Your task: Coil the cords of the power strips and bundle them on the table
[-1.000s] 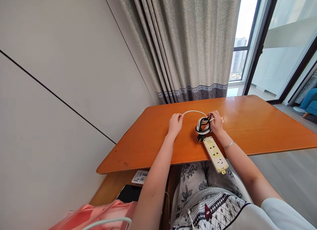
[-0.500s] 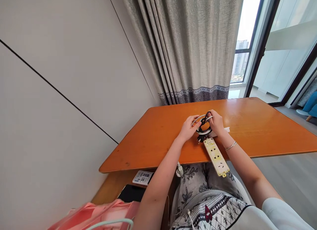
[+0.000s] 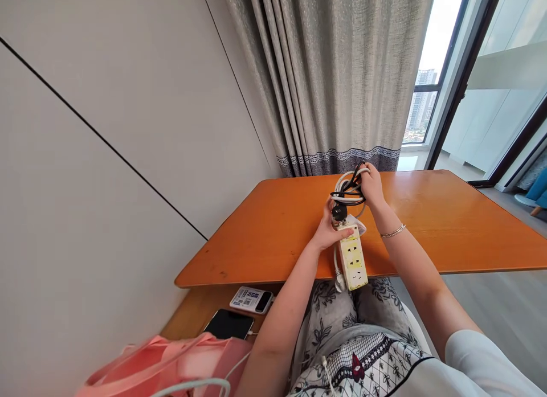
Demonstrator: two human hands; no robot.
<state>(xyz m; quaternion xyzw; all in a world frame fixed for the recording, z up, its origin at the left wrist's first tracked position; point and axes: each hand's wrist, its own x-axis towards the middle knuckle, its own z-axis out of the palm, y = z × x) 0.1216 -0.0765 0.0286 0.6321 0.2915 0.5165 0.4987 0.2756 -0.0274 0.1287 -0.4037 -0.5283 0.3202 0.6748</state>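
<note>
My left hand (image 3: 330, 230) grips the top end of a yellowed white power strip (image 3: 352, 263), its thumb across the front face. The strip tilts down past the table's near edge, sockets facing me. Above it, my right hand (image 3: 371, 183) is closed around a coiled bundle of black and white cables (image 3: 348, 189). A black plug (image 3: 339, 212) hangs at the bottom of the coil, close to my left fingers. Beside the strip's lower left side dangles a white plug (image 3: 339, 282) on its cord. A small whitish piece (image 3: 356, 223) shows behind the strip's top; I cannot make out what it is.
The orange wooden table (image 3: 265, 232) lies under my hands. At the lower left, a power bank (image 3: 252, 300), a dark phone (image 3: 228, 324) with a cable and a pink bag (image 3: 171, 363) sit on a lower surface. A curtain (image 3: 342, 72) hangs behind the table.
My left hand has moved from the cable coil down onto the power strip. My right hand has raised the coil, and the strip has shifted left and stands more upright.
</note>
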